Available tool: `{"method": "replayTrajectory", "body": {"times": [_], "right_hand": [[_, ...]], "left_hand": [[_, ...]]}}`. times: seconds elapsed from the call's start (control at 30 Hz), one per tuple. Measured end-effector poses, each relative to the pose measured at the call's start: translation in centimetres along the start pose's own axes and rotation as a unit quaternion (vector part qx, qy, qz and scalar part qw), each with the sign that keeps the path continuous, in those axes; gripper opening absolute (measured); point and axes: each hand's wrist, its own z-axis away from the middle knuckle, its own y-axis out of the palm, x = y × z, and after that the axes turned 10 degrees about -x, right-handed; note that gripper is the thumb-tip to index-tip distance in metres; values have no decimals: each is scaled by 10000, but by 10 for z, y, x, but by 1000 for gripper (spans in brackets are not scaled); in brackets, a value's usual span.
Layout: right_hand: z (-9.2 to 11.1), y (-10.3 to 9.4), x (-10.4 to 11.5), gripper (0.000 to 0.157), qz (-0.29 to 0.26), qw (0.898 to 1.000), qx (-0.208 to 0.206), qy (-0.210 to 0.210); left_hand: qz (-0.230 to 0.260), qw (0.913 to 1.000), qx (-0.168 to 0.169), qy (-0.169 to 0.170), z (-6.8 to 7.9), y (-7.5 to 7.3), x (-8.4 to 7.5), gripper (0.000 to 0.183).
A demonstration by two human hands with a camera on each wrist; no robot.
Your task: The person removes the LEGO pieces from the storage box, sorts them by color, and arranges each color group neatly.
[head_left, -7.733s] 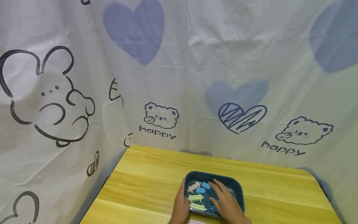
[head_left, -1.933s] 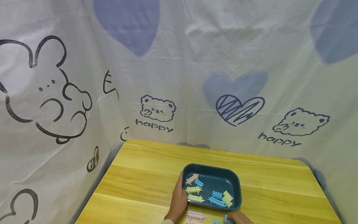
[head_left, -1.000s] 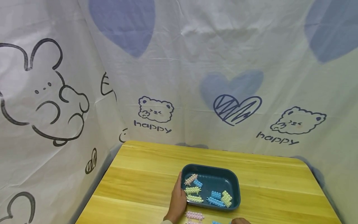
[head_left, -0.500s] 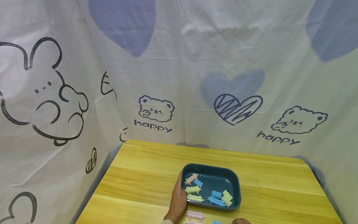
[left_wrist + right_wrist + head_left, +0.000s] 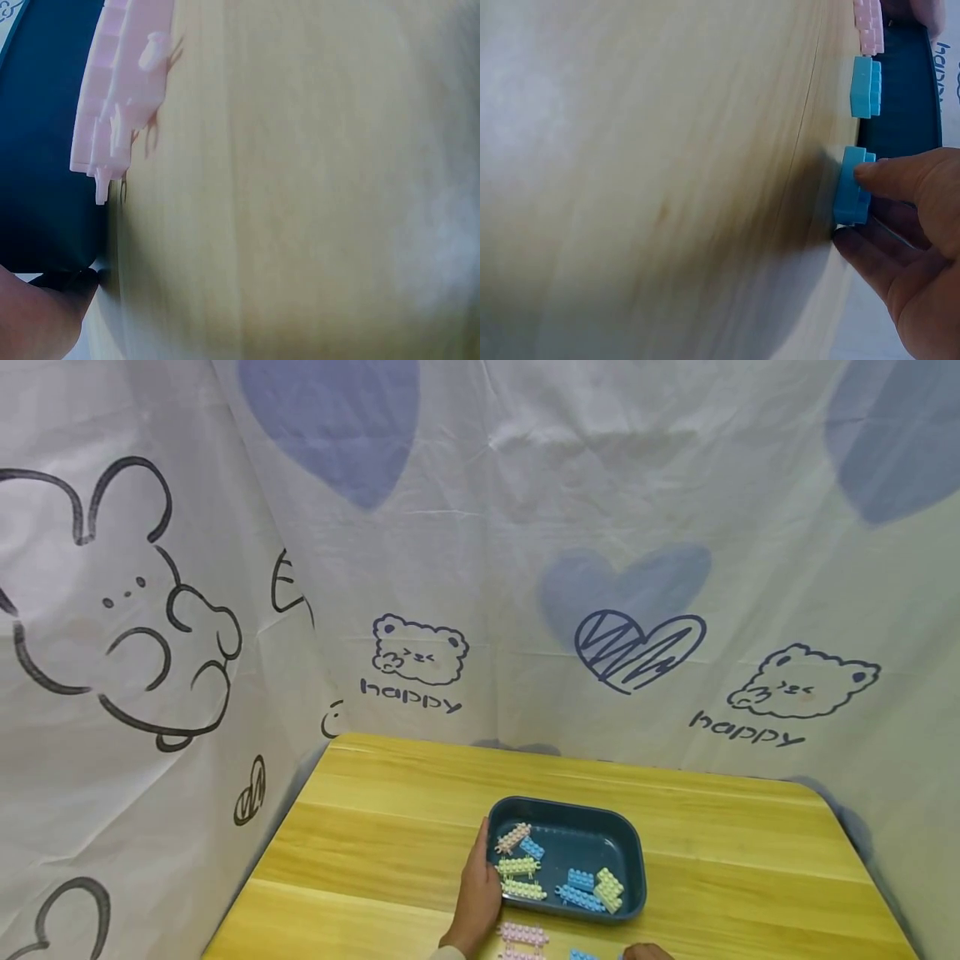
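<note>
In the right wrist view, my right hand (image 5: 919, 225) pinches a blue building brick (image 5: 850, 187) low at the table's surface, thumb on its side and a finger at its end. Only the knuckles of that hand show at the bottom of the head view. My left hand (image 5: 476, 897) lies along the left wall of a dark teal tray (image 5: 577, 839), fingers extended against it. Inside the tray are peach (image 5: 513, 837), pale yellow-green (image 5: 522, 890) and blue bricks (image 5: 580, 899). Another blue brick (image 5: 864, 86) and pink bricks (image 5: 523, 933) stand in front of the tray.
The tray stands on a yellow wood-grain table (image 5: 390, 827). Behind and to the left hangs a white printed cloth (image 5: 517, 710) with hearts and cartoon animals, right at the table's far edge.
My right hand has gone from inside the tray to the table in front of it, where it holds a blue brick. During the last second both hands stay nearly still.
</note>
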Motion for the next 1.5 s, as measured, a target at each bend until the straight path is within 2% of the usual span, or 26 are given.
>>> {"method": "replayTrajectory", "body": {"times": [0.1,0.23,0.33,0.4,0.53,0.67,0.77,0.9,1.03,1.13,1.17,1.3,1.5], "right_hand": [[-9,-7,3,33,-105,9998,115,-98],[-27,-20,17,31,44,9959,402,810],[-41,-29,28,33,330,9904,348,1293],[-49,-34,33,38,412,9912,220,1238],[-59,-43,36,50,469,9954,-32,833],[-65,-46,31,47,448,9979,-446,163],[-72,-46,27,67,322,9963,-762,-237],[-80,-47,26,71,89,9947,-919,-454],[-82,-48,25,73,144,9968,-712,-326],[-81,-50,26,68,155,9992,-361,84],[-82,-51,27,71,142,9993,-254,219],[-84,-52,27,99,167,9984,53,530],[-87,-51,25,98,242,9982,51,540]], "left_hand": [[-15,10000,21,-18,0,0,-1,68],[-6,10000,18,-14,-1,-1,-2,68],[-16,10000,-16,23,-1,-1,-3,69],[-18,10000,-16,25,-1,-1,-4,69],[-7,10000,19,11,-1,-2,-5,68],[-6,10000,22,34,-1,-1,-4,68],[-26,10000,18,43,-1,-1,-3,66],[-32,10000,-5,76,-1,0,-2,66],[-37,10000,-13,84,0,1,-2,66],[-46,10000,-15,61,0,1,-2,65],[-44,10000,-29,74,-1,1,-2,66],[-15,9998,-81,161,-1,1,-2,66],[-33,9998,-88,168,-1,1,-2,65]]}}
